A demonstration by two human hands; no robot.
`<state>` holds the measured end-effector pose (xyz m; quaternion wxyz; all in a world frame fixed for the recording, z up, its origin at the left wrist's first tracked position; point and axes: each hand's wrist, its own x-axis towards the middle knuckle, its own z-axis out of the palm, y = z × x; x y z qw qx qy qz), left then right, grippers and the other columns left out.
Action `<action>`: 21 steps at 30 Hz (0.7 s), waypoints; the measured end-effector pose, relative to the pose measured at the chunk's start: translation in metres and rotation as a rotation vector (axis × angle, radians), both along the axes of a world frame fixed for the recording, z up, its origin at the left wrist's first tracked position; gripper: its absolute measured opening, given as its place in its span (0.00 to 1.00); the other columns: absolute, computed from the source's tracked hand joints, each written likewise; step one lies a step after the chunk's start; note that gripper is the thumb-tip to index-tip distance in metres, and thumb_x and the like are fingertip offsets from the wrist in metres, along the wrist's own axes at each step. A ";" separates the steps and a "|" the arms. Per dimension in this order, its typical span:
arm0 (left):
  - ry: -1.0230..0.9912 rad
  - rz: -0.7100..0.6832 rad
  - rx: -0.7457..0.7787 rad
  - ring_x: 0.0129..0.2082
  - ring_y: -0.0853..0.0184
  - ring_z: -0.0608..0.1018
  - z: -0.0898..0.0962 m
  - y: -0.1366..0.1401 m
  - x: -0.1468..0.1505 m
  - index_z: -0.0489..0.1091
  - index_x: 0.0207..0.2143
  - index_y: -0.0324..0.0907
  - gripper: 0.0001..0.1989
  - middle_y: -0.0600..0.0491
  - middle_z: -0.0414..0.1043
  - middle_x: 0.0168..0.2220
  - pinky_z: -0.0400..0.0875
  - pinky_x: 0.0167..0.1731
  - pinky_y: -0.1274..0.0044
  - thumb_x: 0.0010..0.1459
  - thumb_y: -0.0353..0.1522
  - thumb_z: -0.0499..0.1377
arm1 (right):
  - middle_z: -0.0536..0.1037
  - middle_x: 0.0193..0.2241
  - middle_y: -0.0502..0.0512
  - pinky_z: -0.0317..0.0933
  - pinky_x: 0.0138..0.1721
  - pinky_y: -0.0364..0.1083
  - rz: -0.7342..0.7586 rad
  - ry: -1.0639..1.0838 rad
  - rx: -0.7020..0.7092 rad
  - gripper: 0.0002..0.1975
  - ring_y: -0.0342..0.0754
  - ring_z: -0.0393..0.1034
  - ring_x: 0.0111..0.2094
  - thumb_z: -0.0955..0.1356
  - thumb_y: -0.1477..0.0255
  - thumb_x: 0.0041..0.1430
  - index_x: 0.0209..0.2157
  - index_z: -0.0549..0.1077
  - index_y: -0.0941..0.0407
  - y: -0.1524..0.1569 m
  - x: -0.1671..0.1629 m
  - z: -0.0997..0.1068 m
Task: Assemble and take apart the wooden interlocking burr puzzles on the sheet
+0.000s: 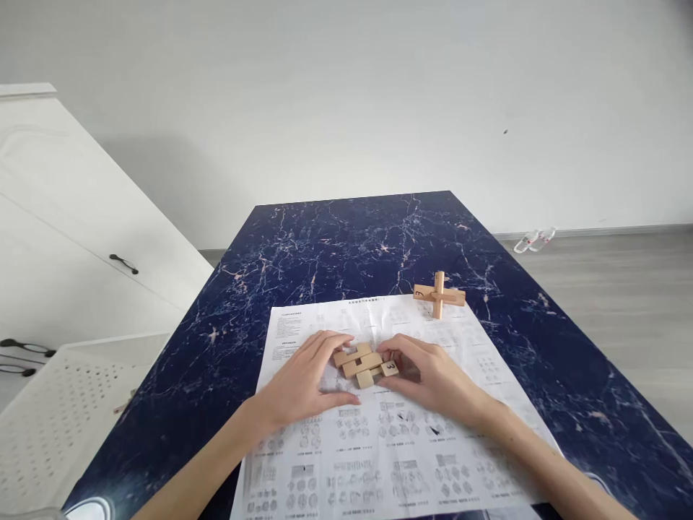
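Several notched wooden puzzle blocks (362, 363) sit together in a low cluster on a printed instruction sheet (368, 310). My left hand (308, 372) curves around the cluster's left side, its thumb and fingers spread apart. From the right, my right hand (425, 372) has its thumb and fingertips closed about the cluster's right end, by a block marked 3 (390, 367). Part of that end is hidden by the fingers. Beyond my right hand, a cross-shaped wooden puzzle assembly (439, 295) rests at the sheet's upper right corner.
A dark blue marble-patterned table (346, 245) carries the sheet. To the left stand a white cabinet (97, 217) and a white perforated surface (81, 404). A pale wall (346, 108) rises behind. Clear plastic items (535, 240) lie at the wall's base on the right.
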<state>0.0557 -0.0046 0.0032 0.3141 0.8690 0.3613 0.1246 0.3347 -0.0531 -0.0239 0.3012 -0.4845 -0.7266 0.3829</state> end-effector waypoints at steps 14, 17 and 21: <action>-0.048 -0.034 0.108 0.52 0.59 0.78 -0.005 0.014 -0.016 0.71 0.51 0.48 0.09 0.51 0.75 0.51 0.74 0.56 0.63 0.72 0.38 0.63 | 0.67 0.24 0.46 0.53 0.26 0.45 -0.214 0.515 -0.354 0.21 0.43 0.58 0.25 0.73 0.50 0.67 0.47 0.75 0.53 0.006 -0.002 0.006; -0.040 -0.003 0.128 0.53 0.59 0.77 -0.005 0.015 -0.017 0.70 0.52 0.47 0.07 0.51 0.74 0.52 0.74 0.57 0.63 0.75 0.37 0.60 | 0.68 0.24 0.46 0.52 0.25 0.45 -0.224 0.514 -0.355 0.21 0.43 0.58 0.25 0.73 0.50 0.67 0.46 0.75 0.53 0.007 -0.004 0.008; -0.017 0.053 0.155 0.57 0.58 0.75 -0.007 0.016 -0.017 0.70 0.51 0.46 0.07 0.49 0.70 0.56 0.73 0.60 0.62 0.76 0.38 0.57 | 0.68 0.24 0.46 0.52 0.26 0.45 -0.236 0.500 -0.354 0.22 0.43 0.58 0.25 0.73 0.49 0.66 0.45 0.75 0.54 0.007 -0.006 0.011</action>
